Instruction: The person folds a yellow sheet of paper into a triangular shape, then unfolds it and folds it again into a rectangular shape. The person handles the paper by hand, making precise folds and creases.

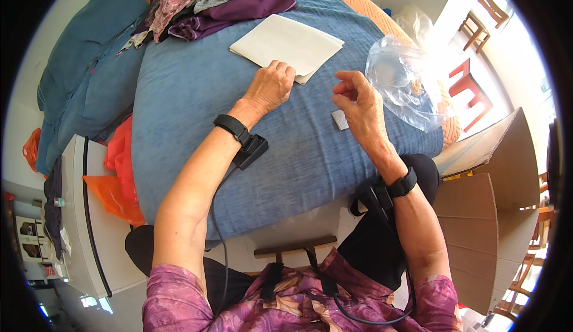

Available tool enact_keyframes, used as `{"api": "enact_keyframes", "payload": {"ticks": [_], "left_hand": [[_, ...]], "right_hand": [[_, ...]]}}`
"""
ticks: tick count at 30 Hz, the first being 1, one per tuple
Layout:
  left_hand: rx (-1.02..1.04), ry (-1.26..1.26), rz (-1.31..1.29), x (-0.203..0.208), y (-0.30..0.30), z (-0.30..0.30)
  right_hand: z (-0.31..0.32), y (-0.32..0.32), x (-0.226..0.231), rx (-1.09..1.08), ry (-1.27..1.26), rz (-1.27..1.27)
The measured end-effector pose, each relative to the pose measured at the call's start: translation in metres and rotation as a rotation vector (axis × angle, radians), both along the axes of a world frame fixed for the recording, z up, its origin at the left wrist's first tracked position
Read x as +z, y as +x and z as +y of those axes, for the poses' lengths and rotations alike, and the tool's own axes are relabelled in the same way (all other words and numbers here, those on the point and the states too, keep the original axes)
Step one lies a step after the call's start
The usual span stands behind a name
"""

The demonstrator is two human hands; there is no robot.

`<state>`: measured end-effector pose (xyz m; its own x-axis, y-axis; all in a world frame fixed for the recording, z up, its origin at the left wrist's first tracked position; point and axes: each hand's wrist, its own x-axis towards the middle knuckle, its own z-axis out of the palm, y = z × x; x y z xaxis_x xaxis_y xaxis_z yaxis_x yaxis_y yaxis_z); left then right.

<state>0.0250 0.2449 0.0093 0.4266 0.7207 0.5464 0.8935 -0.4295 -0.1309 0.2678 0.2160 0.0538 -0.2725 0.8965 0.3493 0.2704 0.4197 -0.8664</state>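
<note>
My left hand (271, 87) is closed, its knuckles up, at the near edge of a folded off-white sheet (289, 39) that looks like paper or card. Its fingertips are hidden, so I cannot tell whether they grip the sheet. To the right, my right hand (362, 105) is raised with its fingers curled in toward the thumb. Anything between those fingertips is too small to make out. A small pale grey square piece (340, 119) lies on the blue cloth (292, 153) beside the right hand's thumb.
Clear plastic bags (400, 75) lie right of my right hand. Crumpled clothes (239, 13) pile up at the back left. An opened cardboard box (471, 224) stands at the right. Orange and red bags (113, 195) hang at the left, and cables run from both wrist straps.
</note>
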Motion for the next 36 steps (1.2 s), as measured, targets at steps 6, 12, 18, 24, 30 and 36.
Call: {"api": "enact_keyframes", "payload": {"ticks": [6, 12, 18, 24, 30, 36], "left_hand": [[-0.093, 0.029, -0.17, 0.03, -0.014, -0.057], [-0.051, -0.042, -0.387, 0.04, -0.032, -0.172], [0.125, -0.179, -0.7, 0.023, -0.049, -0.256], [0.147, -0.24, -1.021, 0.011, -0.067, -0.27], [0.136, -0.269, -1.366, 0.004, -0.069, -0.269], [0.21, -0.308, -1.483, 0.007, -0.053, -0.271]], "right_hand": [[0.003, 0.002, -0.006, 0.002, 0.085, -0.042], [0.006, 0.008, -0.014, 0.041, 0.191, -0.143], [-0.004, 0.008, -0.01, 0.335, 0.182, -0.334], [-0.027, -0.012, -0.009, 0.544, 0.304, -0.547], [-0.043, -0.015, 0.001, 0.725, 0.197, -0.569], [-0.056, -0.022, -0.003, 0.707, 0.175, -0.512]]}}
